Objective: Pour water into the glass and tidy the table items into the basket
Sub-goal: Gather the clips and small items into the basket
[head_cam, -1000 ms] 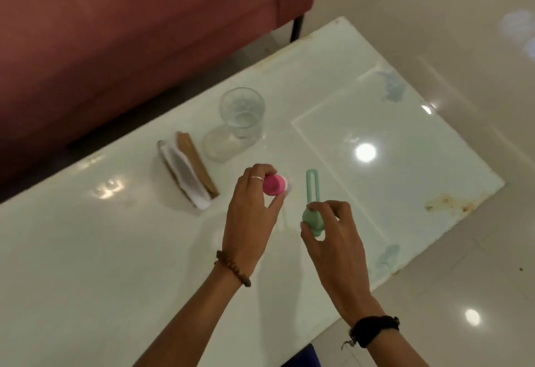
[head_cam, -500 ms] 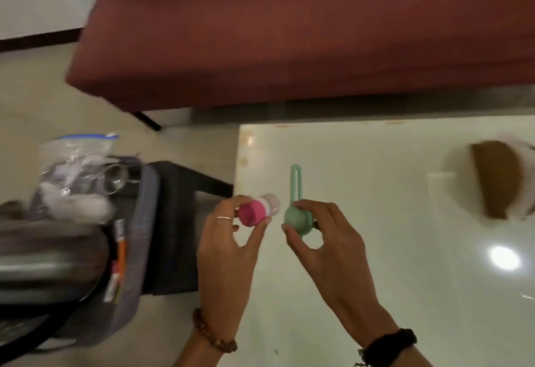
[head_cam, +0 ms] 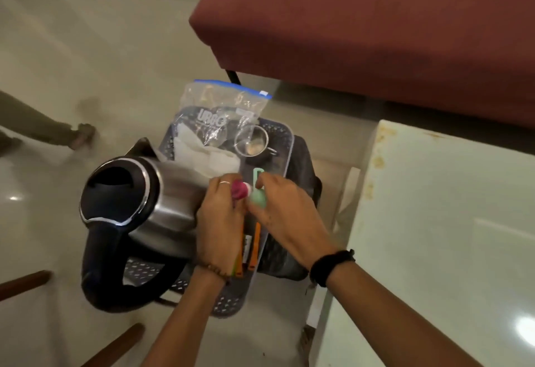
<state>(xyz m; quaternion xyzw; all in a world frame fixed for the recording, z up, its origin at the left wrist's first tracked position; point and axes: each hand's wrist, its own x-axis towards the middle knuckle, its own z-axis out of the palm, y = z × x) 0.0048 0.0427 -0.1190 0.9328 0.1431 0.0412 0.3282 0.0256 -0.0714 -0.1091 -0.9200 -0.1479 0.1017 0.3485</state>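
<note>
Now both hands hang right over the basket (head_cam: 289, 146), L hand (head_cam: 220, 222) pinching the pink-cap bottle (head_cam: 239, 189), R hand (head_cam: 285, 213) pinching the green tool (head_cam: 257, 190), its long end pointing away from the person.

A glossy beige tiled floor (head_cam: 86, 48) is seen beneath a maroon sofa (head_cam: 362, 25) raised on dark legs. A white table (head_cam: 448, 236), stained at its edges, is set at right, where ceiling light is reflected.
</note>
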